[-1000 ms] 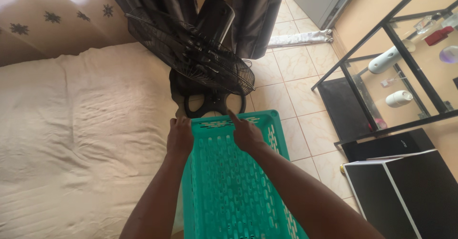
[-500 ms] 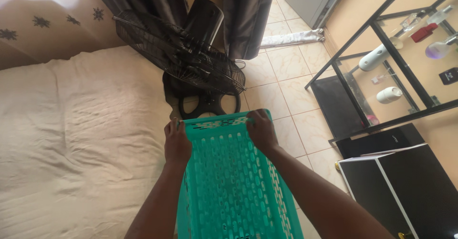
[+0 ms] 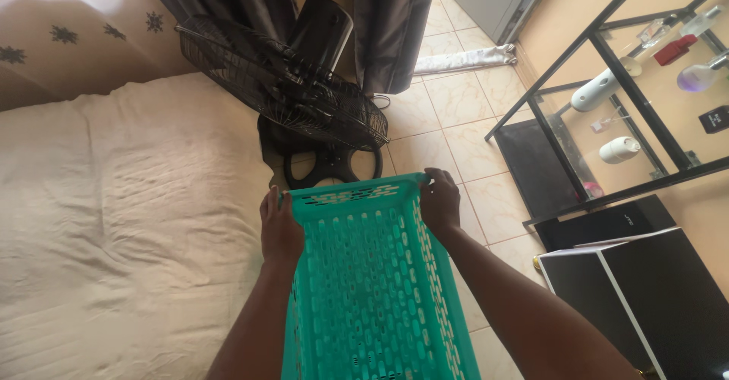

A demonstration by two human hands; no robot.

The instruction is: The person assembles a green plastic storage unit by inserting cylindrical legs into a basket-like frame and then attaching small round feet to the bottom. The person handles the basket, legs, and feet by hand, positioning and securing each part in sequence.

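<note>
Two bare hands are gripping a teal plastic laundry basket (image 3: 376,289), which is filling the lower middle of the view at six o'clock, its perforated side turned up toward the camera. Each grip is closed on the far end of the basket: the left hand (image 3: 281,228) is wrapping its fingers around the left corner of the rim, and the right hand (image 3: 440,201) is clasping the right corner, thumb lying along the top edge. Both forearms are running up from the bottom edge on either side of the basket.

At nine o'clock a bed (image 3: 114,220) with a wrinkled cream sheet is lying just beside the left arm. At three to four o'clock a black box with a white edge (image 3: 645,296) is sitting on the tiled floor (image 3: 456,107).

Just beyond the basket, toward twelve o'clock, a black pedestal fan (image 3: 296,91) is standing tilted, its wire cage leaning over its round base. Behind it dark curtains (image 3: 387,23) are hanging. At two o'clock a black-framed glass shelf (image 3: 607,53) is carrying a white bottle (image 3: 596,91), a white jar (image 3: 619,150) and several small perfume bottles; their details are too small to tell.
</note>
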